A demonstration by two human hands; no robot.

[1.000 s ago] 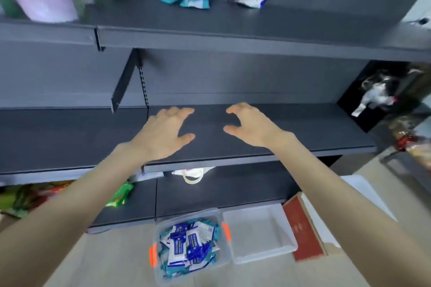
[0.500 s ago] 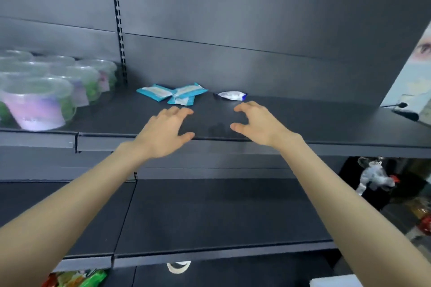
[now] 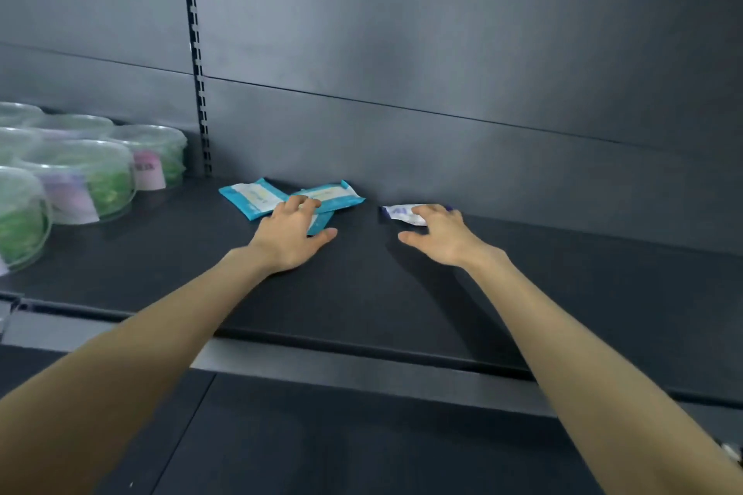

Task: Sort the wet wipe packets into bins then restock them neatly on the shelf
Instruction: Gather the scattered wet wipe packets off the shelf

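Looking at the dark upper shelf [image 3: 563,293]: clear lidded tubs [image 3: 80,181] sit on the left, and the packets lie at the rear near the back panel [image 3: 442,133]. Left hand [image 3: 287,237] is spread, fingers lying on the overlapping teal wet wipe packets [image 3: 253,197], thumb out on the shelf, nothing gripped. Right hand [image 3: 440,237] is also spread, fingertips on the small white wet wipe packet [image 3: 402,213], thumb clear of it. Risks: the teal pile is loose, so a one-handed scoop likely sheds one. The film looks slick, so packets may skid away instead of lifting.
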